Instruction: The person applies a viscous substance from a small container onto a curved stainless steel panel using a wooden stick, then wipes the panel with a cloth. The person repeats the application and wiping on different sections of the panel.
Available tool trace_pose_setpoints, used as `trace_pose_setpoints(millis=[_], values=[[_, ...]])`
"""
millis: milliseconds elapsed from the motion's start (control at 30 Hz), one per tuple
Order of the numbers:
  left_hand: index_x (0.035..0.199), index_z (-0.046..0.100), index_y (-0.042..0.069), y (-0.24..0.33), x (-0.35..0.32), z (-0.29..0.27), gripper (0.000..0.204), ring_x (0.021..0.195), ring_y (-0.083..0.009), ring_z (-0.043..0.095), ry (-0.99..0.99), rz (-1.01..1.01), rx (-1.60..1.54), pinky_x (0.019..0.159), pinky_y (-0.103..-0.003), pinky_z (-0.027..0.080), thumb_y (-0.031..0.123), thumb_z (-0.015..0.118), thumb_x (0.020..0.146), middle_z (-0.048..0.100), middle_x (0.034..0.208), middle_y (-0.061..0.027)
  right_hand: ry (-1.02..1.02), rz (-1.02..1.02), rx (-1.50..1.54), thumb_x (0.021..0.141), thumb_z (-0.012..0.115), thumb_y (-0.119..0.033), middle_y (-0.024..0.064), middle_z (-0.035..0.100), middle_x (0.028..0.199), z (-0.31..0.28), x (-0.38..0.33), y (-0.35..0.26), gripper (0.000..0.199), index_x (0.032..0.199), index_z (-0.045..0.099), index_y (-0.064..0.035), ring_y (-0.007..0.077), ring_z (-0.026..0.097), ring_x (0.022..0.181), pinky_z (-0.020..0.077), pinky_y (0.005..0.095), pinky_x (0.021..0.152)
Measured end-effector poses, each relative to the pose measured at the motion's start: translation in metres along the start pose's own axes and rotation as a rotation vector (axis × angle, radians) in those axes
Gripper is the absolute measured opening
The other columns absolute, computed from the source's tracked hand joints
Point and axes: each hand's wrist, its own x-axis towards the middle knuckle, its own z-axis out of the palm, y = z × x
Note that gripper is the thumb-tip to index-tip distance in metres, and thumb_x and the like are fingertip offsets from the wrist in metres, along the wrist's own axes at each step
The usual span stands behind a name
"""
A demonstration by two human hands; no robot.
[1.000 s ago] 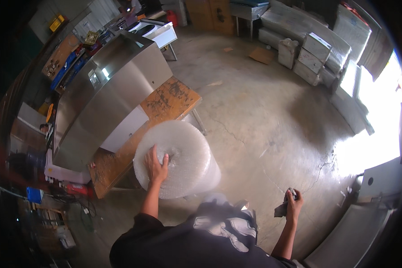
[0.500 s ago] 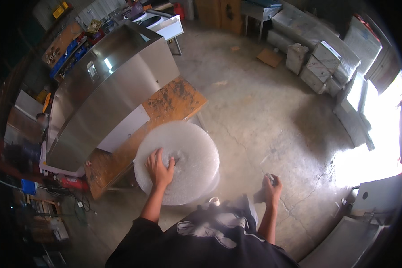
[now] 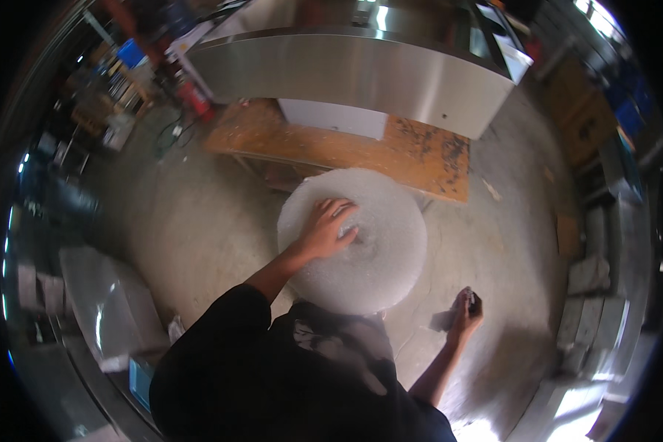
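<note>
A large roll of bubble wrap point(image 3: 390, 258) stands on end right in front of me, its round top facing up. My left hand point(image 3: 330, 228) rests on that top beside the core, fingers spread and thumb apart. Off to the right of the roll, my right hand point(image 3: 467, 315) is closed around a small greyish thing point(image 3: 469, 296). Fingers and blur hide what kind of thing it is. A dark shape shows by that hand, and I cannot tell whether it is part of the held thing.
Behind the roll is a low wooden bench point(image 3: 331, 147) bearing a big stainless steel unit point(image 3: 346, 70) and a white panel point(image 3: 331, 118). A red cylinder point(image 3: 193, 97) stands at its left end. Wrapped boxes point(image 3: 588, 324) line the right; a plastic-covered block point(image 3: 114, 309) is at left.
My view has swung, so the bench and steel unit now lie straight ahead. My left hand stays on the roll, and my right hand still grips the small thing.
</note>
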Motion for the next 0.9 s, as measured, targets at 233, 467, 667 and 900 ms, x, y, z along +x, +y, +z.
trace_pose_setpoints(millis=[233, 467, 667, 900], values=[[0.136, 0.058, 0.005, -0.003, -0.013, 0.005, 0.057, 0.132, -0.042, 0.045, 0.129, -0.105, 0.065, 0.112, -0.055, 0.033, 0.029, 0.073, 0.087, 0.049, 0.143, -0.0216, -0.334, -0.111, 0.062, 0.095, 0.074, -0.022, 0.0035, 0.067, 0.085, 0.059, 0.049, -0.118, 0.035, 0.117, 0.067, 0.0038, 0.0099, 0.059, 0.072, 0.0486, 0.0268, 0.064], [0.152, 0.044, 0.006, -0.016, -0.036, 0.001, 0.08, 0.146, -0.0514, 0.03, 0.282, -0.385, 0.464, 0.116, -0.065, 0.024, 0.041, 0.074, 0.086, 0.032, 0.159, -0.0282, -0.848, 0.541, 0.638, 0.094, 0.077, -0.025, 0.0051, 0.069, 0.103, 0.162, -0.011, -0.132, 0.033, 0.117, 0.068, -0.0039, 0.0133, 0.062, 0.098, 0.0529, 0.0322, 0.08], [0.156, 0.036, 0.005, -0.026, -0.059, -0.025, 0.096, 0.14, -0.0461, 0.041, 0.164, -0.718, 0.386, 0.115, -0.058, 0.03, 0.055, 0.075, 0.084, 0.046, 0.15, -0.0269, -0.966, 0.285, 0.543, 0.095, 0.076, -0.025, 0.0039, 0.069, 0.11, 0.177, -0.045, -0.113, 0.036, 0.121, 0.067, -0.0017, 0.0124, 0.06, 0.102, 0.0479, 0.0286, 0.091], [0.124, 0.061, -0.005, -0.018, -0.067, -0.056, 0.085, 0.11, -0.0455, 0.063, -0.055, -0.943, 0.426, 0.093, -0.053, 0.05, 0.07, 0.068, 0.084, 0.065, 0.119, -0.0275, -0.995, 0.424, 0.615, 0.095, 0.076, -0.024, 0.0037, 0.069, 0.111, 0.166, -0.039, -0.107, 0.035, 0.122, 0.067, -0.0023, 0.0121, 0.06, 0.102, 0.0478, 0.0294, 0.092]])
